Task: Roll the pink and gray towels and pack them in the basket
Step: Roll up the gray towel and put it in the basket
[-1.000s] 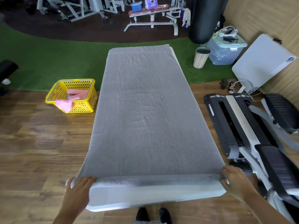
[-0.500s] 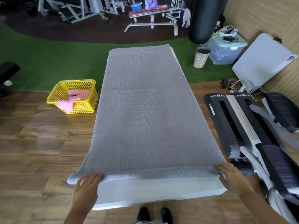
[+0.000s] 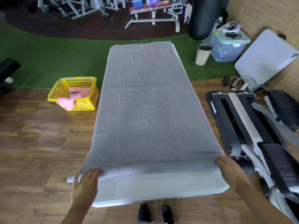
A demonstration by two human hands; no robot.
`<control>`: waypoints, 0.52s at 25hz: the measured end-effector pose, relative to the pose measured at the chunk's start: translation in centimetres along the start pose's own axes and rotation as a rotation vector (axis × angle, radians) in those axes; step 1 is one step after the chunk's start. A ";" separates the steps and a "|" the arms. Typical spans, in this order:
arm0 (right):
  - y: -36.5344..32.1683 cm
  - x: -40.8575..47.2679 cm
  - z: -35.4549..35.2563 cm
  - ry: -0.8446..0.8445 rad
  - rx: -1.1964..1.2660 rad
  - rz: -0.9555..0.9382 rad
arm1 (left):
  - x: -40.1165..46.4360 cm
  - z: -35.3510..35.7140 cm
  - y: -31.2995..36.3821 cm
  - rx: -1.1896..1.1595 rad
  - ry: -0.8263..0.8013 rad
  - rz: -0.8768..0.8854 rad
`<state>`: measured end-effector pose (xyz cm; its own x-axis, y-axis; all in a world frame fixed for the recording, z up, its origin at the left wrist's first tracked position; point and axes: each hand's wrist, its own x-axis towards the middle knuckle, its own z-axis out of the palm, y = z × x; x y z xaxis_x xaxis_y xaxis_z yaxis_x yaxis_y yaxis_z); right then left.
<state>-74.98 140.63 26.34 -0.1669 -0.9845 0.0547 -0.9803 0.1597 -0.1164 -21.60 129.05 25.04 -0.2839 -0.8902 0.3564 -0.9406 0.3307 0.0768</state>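
Observation:
A large gray towel (image 3: 145, 102) lies spread along a white table (image 3: 161, 188), with its near edge turned over into a thin roll. My left hand (image 3: 85, 185) rests flat on the left end of that roll, fingers straight. Over the roll's right end lies my right hand (image 3: 229, 170), fingers pressing on it. On the floor to the left stands a yellow basket (image 3: 84, 105), holding a pink towel (image 3: 71, 99) with one corner draped over the rim.
Black and grey exercise machines (image 3: 252, 126) stand close along the table's right side. A small bin (image 3: 203, 54), a clear storage box (image 3: 228, 46) and a punching bag (image 3: 202, 16) are at the far right. Wooden floor lies to the left.
Both hands have pushed the near edge of the gray towel away from me, so the roll sits farther up the table and more bare white table shows in front.

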 end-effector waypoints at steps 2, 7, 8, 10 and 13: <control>-0.5 -0.2 -0.4 0.000 -0.001 -0.030 | -0.1 0.2 -0.2 -0.008 -0.006 0.008; 0.0 0.0 0.1 -0.178 -0.003 0.051 | 0.0 0.0 -0.5 0.030 -0.015 0.035; 0.2 0.1 0.0 -0.211 0.002 0.068 | -0.1 -0.1 -0.7 0.036 -0.031 0.045; 0.3 0.3 -0.5 -0.207 0.024 0.035 | -0.3 0.1 -1.6 0.045 -0.070 0.117; 0.3 0.5 -0.9 -0.160 0.036 -0.052 | -0.5 0.1 -2.6 0.043 -0.106 0.165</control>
<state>-75.49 140.29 27.21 -0.0938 -0.9909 -0.0970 -0.9823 0.1079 -0.1534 -19.02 128.57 24.56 -0.4510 -0.8537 0.2603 -0.8860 0.4633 -0.0156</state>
